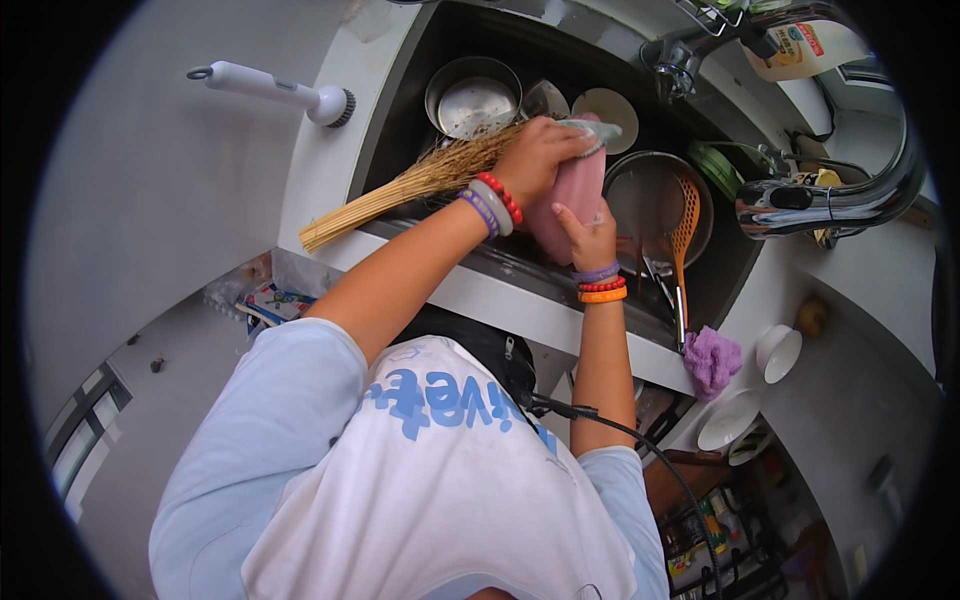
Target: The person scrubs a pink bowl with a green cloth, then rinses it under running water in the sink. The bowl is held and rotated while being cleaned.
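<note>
My left hand (pixel 536 161) presses a pale green-white cloth (pixel 604 135) against the upper end of a pink plastic item (pixel 576 180), perhaps a container. My right hand (pixel 598 238) grips the same pink item lower down, thumb on its near face. Both hands are over the dark sink (pixel 405 97). A straw whisk brush (pixel 375 206) lies across the sink's left front edge, its bristles partly behind my left hand. Beyond the hands are a steel pot (pixel 480 105) and a pale round dish (pixel 611 112). A steel pan (pixel 652 187) sits to the right of the pink item.
An orange slotted spoon (pixel 684 221) leans in the pan. A purple rag (pixel 711 360) hangs on the front edge by white bowls (pixel 778 352). Chrome faucets (pixel 787 206) reach in from the right. A white handheld scrubber (pixel 274 90) stands left of the sink.
</note>
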Tool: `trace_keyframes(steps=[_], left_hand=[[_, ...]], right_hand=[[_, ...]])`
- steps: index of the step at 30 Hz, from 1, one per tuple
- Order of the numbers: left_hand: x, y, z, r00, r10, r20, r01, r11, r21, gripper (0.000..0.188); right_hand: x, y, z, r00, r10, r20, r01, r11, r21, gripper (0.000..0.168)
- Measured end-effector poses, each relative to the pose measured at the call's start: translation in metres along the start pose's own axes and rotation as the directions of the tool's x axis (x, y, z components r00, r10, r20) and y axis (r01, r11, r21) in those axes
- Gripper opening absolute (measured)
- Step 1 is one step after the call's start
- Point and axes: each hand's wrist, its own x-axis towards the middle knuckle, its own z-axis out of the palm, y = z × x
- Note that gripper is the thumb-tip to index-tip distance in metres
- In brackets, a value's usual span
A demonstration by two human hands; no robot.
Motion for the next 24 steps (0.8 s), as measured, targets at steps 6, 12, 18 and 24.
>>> trace_keyframes(steps=[6, 12, 18, 24], left_hand=[[-0.018, 0.029, -0.004, 0.987, 0.12, 0.111, -0.115, 0.992, -0.056, 0.04], [0.009, -0.005, 0.013, 0.999, 0.039, 0.023, -0.041, 0.995, 0.089, 0.036], [0.001, -0.025, 0.009, 0.986, -0.089, 0.142, 0.082, 0.995, 0.053, 0.036], [-0.034, 0.028, 0.002, 0.992, -0.125, 0.019, 0.125, 0.992, 0.002, 0.031]], right_hand=[[0.001, 0.004, -0.002, 1.0, 0.006, -0.024, -0.003, 0.993, 0.119, 0.032], [-0.005, -0.001, -0.007, 0.998, 0.066, -0.011, -0.065, 0.997, 0.05, 0.035], [-0.008, -0.006, -0.023, 0.979, 0.192, -0.062, -0.16, 0.927, 0.338, 0.041], [0.02, -0.012, -0.043, 0.976, 0.216, 0.007, -0.196, 0.872, 0.449, 0.038]])
